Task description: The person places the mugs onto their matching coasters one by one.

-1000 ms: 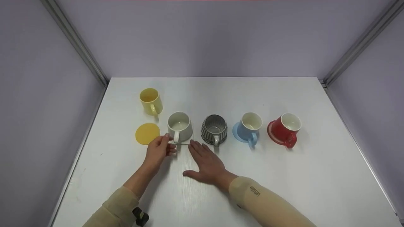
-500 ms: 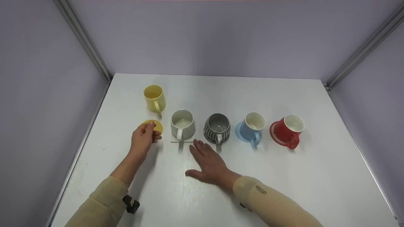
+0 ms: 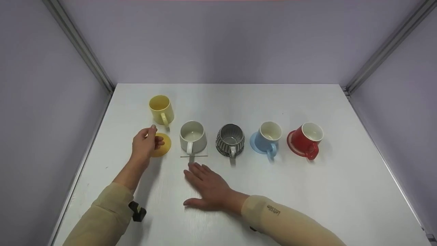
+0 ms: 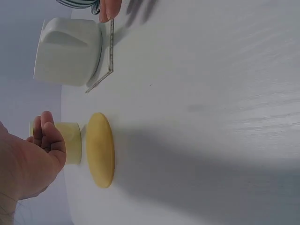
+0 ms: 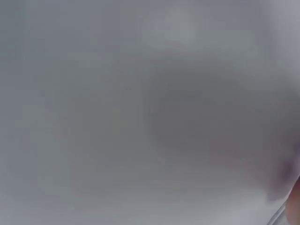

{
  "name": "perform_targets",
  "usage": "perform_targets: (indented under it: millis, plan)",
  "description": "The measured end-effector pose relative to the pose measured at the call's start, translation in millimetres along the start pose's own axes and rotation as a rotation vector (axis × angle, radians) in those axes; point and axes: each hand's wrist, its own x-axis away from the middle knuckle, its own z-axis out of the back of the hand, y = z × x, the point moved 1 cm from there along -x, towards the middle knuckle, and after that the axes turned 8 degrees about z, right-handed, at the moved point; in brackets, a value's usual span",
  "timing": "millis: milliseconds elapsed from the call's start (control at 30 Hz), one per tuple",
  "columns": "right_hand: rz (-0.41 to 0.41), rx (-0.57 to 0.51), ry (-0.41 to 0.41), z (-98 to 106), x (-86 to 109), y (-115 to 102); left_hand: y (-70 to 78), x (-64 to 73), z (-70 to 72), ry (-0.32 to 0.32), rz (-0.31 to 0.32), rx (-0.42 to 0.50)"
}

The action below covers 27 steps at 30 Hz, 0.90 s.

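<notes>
My left hand point(image 3: 144, 143) hovers over the left side of a round yellow coaster point(image 3: 164, 146), its fingers loosely bent and holding nothing. Just beyond it stands a yellow mug point(image 3: 157, 115), handle toward me; in the left wrist view the hand partly hides this mug point(image 4: 71, 143). To the right, a white mug point(image 3: 199, 143) stands on a square white coaster point(image 3: 204, 153). In front of that coaster, my right hand point(image 3: 211, 188) lies palm down with its fingers straight and thumb spread. The right wrist view is mostly blurred pale surface.
Farther right stand a grey striped mug point(image 3: 223, 145) on a dark coaster, a light blue mug point(image 3: 264, 141) on a blue coaster point(image 3: 254, 145), and a red mug point(image 3: 302, 141) on a red coaster point(image 3: 291, 141). Walls enclose the white table point(image 3: 327, 205) at the back and sides.
My left hand has left the square coaster's front edge and moved left, over the yellow coaster toward the yellow mug. My right hand has drawn back toward me and left. The mugs stay put.
</notes>
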Motion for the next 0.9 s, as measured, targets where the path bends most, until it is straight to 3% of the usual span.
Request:
perform_targets:
  millis: [400,667,900]
  plan:
    - [-0.023,0.039,-0.011,-4,-47.3,-19,11.6,-20.1,-2.7,0.005,-0.019,-0.016]
    - [-0.027,0.043,-0.019,-11,-71.0,-16,21.7,-31.9,3.6,0.012,0.026,-0.096]
    - [-0.043,0.058,-0.023,-16,-89.8,-11,20.9,-38.7,14.7,-0.03,0.033,-0.145]
